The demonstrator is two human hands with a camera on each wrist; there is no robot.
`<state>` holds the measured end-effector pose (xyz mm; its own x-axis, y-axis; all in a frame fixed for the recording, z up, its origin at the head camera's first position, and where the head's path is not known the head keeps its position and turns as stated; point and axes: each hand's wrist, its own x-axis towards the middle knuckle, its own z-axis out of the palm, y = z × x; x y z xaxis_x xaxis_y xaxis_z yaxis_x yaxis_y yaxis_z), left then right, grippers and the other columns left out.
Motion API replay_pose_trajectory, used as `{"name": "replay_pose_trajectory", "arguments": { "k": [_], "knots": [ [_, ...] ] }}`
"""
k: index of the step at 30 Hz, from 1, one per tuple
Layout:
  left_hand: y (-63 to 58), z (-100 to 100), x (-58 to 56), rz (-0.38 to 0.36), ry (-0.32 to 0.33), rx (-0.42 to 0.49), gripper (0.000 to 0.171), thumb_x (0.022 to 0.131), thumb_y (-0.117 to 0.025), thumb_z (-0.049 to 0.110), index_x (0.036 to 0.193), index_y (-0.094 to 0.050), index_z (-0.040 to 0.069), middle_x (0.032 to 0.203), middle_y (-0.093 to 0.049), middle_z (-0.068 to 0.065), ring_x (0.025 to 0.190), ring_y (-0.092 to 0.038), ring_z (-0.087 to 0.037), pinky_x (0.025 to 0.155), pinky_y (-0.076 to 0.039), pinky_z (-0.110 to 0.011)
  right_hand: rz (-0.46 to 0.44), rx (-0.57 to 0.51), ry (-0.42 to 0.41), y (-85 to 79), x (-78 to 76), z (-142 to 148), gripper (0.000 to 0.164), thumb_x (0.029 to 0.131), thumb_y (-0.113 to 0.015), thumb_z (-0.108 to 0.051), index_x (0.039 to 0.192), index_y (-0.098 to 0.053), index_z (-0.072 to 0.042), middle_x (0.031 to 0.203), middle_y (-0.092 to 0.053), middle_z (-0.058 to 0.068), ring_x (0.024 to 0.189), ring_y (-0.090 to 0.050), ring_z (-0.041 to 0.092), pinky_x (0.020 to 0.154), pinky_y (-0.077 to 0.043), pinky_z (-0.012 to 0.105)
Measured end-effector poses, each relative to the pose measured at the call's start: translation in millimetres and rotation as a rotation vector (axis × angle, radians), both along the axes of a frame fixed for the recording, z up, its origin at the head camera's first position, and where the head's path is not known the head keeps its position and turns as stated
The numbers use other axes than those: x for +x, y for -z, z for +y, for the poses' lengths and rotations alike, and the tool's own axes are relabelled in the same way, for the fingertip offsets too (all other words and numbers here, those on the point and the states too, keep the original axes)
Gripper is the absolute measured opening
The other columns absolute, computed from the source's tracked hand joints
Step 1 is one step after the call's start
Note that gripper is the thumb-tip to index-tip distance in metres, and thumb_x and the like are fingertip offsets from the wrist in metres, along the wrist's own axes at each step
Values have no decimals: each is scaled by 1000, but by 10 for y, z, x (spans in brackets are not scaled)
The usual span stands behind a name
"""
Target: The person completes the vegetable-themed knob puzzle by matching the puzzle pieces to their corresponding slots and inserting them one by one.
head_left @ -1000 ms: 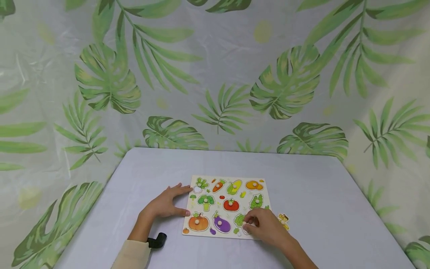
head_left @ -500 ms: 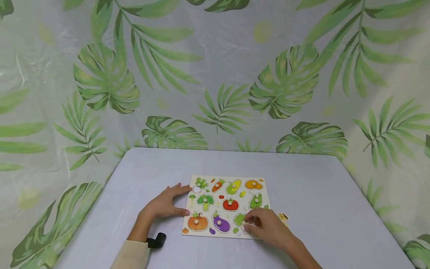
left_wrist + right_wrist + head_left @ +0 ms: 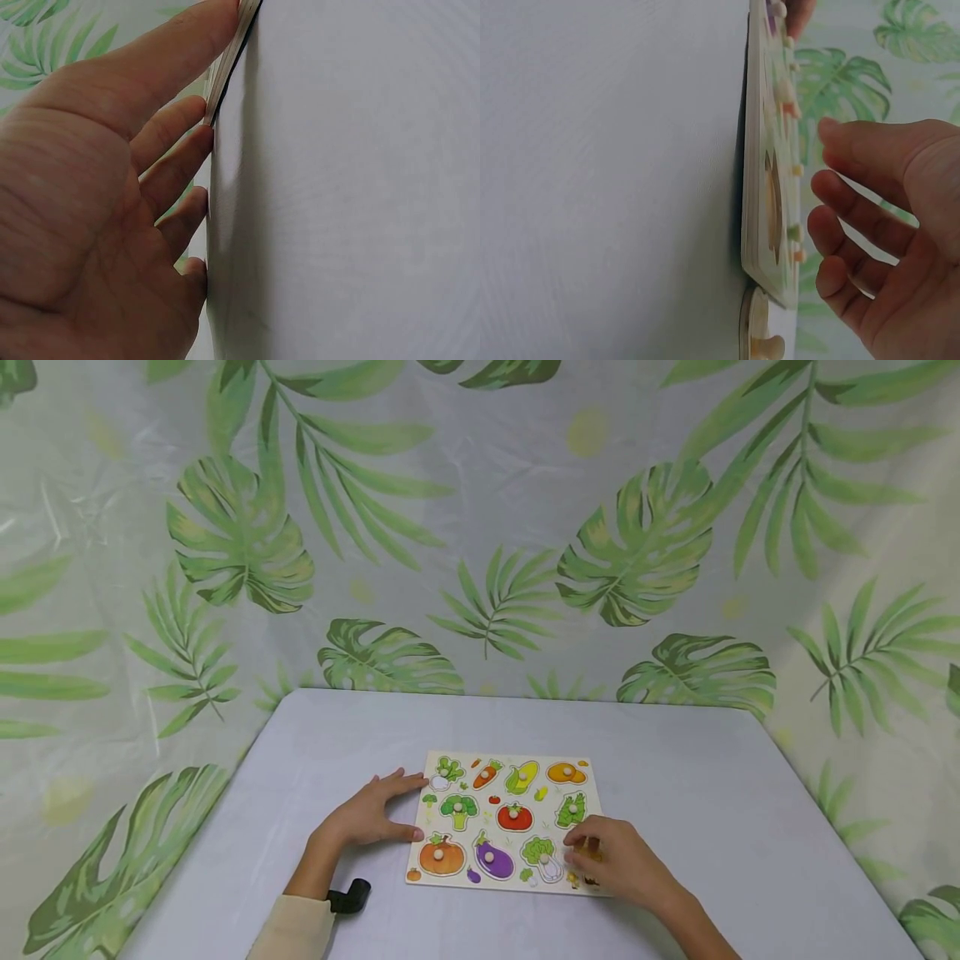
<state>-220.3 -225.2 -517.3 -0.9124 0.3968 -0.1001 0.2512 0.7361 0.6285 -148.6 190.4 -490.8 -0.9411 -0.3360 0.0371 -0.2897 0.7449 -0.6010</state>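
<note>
A vegetable peg puzzle board (image 3: 542, 817) lies on the table. My left hand (image 3: 367, 810) rests at its left edge, fingers extended, with the thumb and several fingertips along the rim in the left wrist view. Near the lower right corner, my right hand (image 3: 630, 864) is over the board, loosely curved and holding nothing. Just left of it, the Chinese cabbage piece (image 3: 551, 867) sits in its slot. An uncovered recess (image 3: 772, 206) shows in the right wrist view. Below the board's corner there lies a loose knobbed piece (image 3: 759, 330), hidden behind the hand in the head view.
Seated knobbed pieces include a pumpkin (image 3: 452, 862), an eggplant (image 3: 501, 865) and a tomato (image 3: 522, 822). A black device (image 3: 350, 896) is on the left wrist. The white table (image 3: 360, 727) meets a leaf-print curtain (image 3: 487, 527) at the back.
My right hand has let go of the Chinese cabbage piece's knob and moved right, now covering the loose yellow piece. My left hand stays in place.
</note>
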Motion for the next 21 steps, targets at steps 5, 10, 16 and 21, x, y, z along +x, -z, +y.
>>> {"name": "replay_pose_trajectory", "arguments": {
  "k": [5,10,16,21],
  "knots": [
    [9,-4,-4,5,2,-1,89,74,-89,52,152,-52,30,164,-43,-3,158,-24,-36,127,-14,-67,2,-5,25,-20,9,61,13,88,-83,-24,99,-76,-26,90,-67,-20,83,-59,9,68,-51,20],
    [13,-2,-2,6,8,-1,90,74,-89,52,152,-52,29,163,-43,-3,158,-24,-36,127,-14,-67,12,-12,36,-25,21,142,14,88,-83,-26,100,-76,-25,92,-69,-19,84,-58,9,69,-52,22],
    [6,1,-8,4,3,-10,89,74,-89,52,152,-52,30,164,-43,-1,159,-24,-33,129,-13,-64,29,-6,64,-37,15,228,16,88,-83,-28,102,-77,-24,93,-69,-16,83,-58,9,68,-50,21],
    [5,4,-8,-1,-1,-12,89,73,-90,52,152,-52,31,164,-43,1,159,-23,-32,129,-12,-64,41,6,94,-32,21,291,18,86,-84,-25,103,-78,-23,92,-70,-16,81,-59,9,66,-49,19]
  ]
}}
